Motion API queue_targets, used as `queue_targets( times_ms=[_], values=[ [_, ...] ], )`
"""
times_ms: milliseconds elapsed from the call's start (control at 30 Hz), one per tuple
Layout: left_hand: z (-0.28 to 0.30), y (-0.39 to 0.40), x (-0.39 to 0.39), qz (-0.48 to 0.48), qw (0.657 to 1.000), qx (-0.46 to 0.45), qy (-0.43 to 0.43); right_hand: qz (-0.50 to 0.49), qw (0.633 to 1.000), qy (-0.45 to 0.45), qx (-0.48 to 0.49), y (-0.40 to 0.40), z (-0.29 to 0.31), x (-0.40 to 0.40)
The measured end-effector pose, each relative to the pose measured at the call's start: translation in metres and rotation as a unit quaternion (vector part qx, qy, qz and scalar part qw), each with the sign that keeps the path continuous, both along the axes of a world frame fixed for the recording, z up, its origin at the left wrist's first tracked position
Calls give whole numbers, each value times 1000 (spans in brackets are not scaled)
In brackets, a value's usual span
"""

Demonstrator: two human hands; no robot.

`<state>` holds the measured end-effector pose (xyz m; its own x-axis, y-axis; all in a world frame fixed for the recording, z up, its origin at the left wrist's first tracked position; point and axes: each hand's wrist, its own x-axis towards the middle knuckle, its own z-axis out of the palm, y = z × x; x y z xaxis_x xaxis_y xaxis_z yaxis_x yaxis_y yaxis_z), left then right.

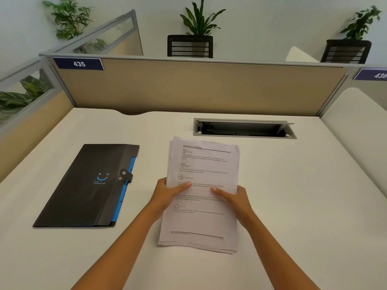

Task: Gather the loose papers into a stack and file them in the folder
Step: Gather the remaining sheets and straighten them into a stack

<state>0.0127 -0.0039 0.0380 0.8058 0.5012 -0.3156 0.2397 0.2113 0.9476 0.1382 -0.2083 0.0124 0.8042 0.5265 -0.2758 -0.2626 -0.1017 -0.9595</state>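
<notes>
Both hands, left hand (167,193) and right hand (234,198), are pinching the papers (201,197); uneven edges risk snagging entering the snapped-shut folder (88,185) left.

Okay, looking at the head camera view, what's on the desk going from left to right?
Black folder → left hand → stack of papers → right hand. The open cable tray sits farther back, overlapping the papers' span.

An open cable tray (244,129) is sunk into the desk (293,195) beyond the fingertips; a partition (199,86), chairs (190,46) and plants (200,19) stand farther off.
</notes>
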Motion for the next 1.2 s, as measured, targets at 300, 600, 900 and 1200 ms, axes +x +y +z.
queue_targets(
  times_ms=[300,600,900,1200],
  values=[
    [44,-10,15,68,986,85,-125,-88,975,-183,89,16,61,-10],
    [75,-9,15,80,955,193,-209,-70,962,-243,102,10,85,-1],
    [81,-14,21,103,947,215,-214,-57,974,-195,96,14,92,-1],
    [103,-18,21,145,945,209,-207,-67,969,-212,110,13,113,0]
  ],
)
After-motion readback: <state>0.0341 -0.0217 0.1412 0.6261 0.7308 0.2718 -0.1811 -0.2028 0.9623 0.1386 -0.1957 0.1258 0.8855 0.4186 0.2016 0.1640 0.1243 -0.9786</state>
